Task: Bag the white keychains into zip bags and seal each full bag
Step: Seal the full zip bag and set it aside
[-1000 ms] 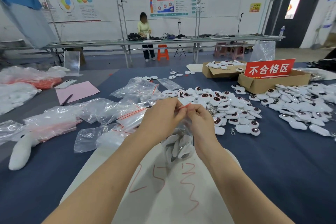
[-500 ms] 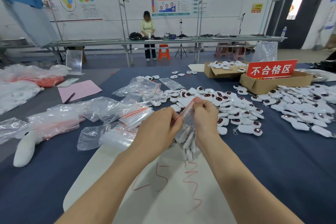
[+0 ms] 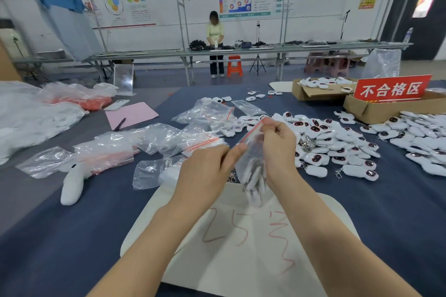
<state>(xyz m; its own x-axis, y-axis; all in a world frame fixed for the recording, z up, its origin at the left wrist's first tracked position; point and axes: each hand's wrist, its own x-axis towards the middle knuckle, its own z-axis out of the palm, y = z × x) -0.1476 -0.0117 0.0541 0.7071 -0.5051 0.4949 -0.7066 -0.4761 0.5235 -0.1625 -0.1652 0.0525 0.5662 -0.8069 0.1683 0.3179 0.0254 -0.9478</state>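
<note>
You've got the zip bag (image 3: 253, 164) up off the table, both hands pinching its red strip!

Your left hand (image 3: 207, 171) pinches the lower end of the slanted red zip strip between thumb and curled fingers, while your right hand (image 3: 277, 147) clamps the upper end, and the bag hangs between them with white keychains bunched at the bottom. It's hanging just above the white board (image 3: 183, 263), where "25" is scrawled in red beside a second red mark too loose to read. To your right lies the loose pile of white keychains (image 3: 337, 142) on the blue cloth, and behind it a red sign (image 3: 392, 89) reads "不合格区", standing in a cardboard box (image 3: 371, 112). Empty zip bags (image 3: 193, 137) are heaped to your left. The wall posters are too blurred to read.
</note>
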